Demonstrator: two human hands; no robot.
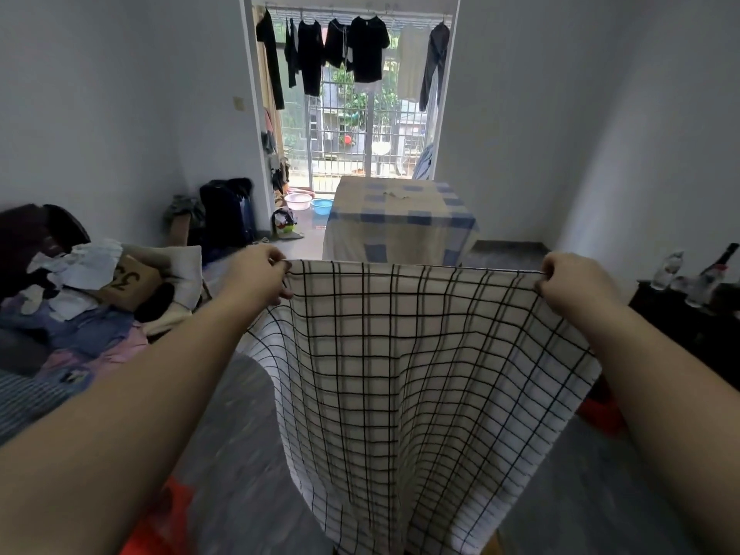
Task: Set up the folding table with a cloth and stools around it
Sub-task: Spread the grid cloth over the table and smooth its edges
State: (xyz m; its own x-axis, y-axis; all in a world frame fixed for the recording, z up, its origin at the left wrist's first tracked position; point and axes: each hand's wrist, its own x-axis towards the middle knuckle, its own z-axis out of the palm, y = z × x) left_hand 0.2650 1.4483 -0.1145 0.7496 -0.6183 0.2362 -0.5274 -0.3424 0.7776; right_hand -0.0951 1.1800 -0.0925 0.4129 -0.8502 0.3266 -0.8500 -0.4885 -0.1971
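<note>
A white cloth (408, 378) with a black grid pattern hangs stretched in front of me. My left hand (258, 276) pinches its upper left corner and my right hand (568, 280) pinches its upper right corner, both arms held out. The cloth drapes down over something below that it hides; a sliver of wood colour shows at its bottom right edge. Red-orange shapes, perhaps stools, show blurred at the lower left (164, 518) and under the cloth's right side (600, 412).
A bed piled with clothes (76, 310) is on the left. A piece of furniture covered by a blue-checked sheet (400, 222) stands ahead before the balcony door. A dark cabinet with bottles (696, 298) is at the right. Basins (310, 204) sit on the floor.
</note>
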